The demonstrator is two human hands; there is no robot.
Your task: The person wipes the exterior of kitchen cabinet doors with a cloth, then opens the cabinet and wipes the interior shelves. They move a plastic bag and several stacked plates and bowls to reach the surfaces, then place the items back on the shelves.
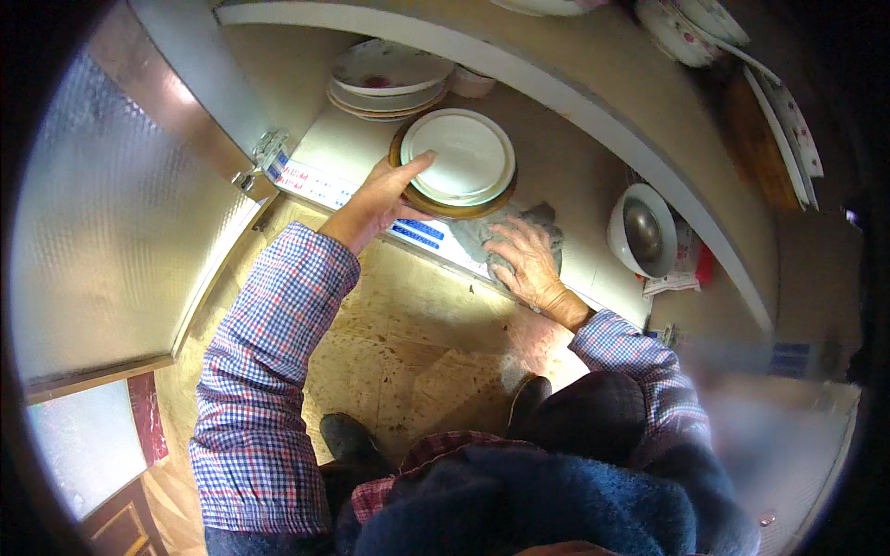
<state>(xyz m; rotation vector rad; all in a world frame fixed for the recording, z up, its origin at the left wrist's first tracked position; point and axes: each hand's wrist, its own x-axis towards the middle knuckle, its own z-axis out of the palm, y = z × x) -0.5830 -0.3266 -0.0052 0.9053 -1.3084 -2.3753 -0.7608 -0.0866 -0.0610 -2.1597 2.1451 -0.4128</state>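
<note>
My left hand (pixel 393 191) grips the near-left rim of a white plate (pixel 462 156), thumb on top and fingers below. Under that plate shows the brown rim of another dish (pixel 487 210), held along with it. Flat on a grey cloth (pixel 497 229) lies my right hand (pixel 525 257), its fingers spread over the cloth near the front edge of the cabinet shelf (pixel 591 267). Whether the dishes rest on the shelf or are lifted off it, I cannot tell.
Behind the held plate stand several stacked plates (pixel 389 76) and a pinkish bowl (pixel 473 82). A white bowl (pixel 621 236) with a metal one inside sits at right, beside a red-and-white packet (pixel 685 260). The glazed cabinet door (pixel 132 208) hangs open at left. More dishes (pixel 695 31) occupy the upper shelf.
</note>
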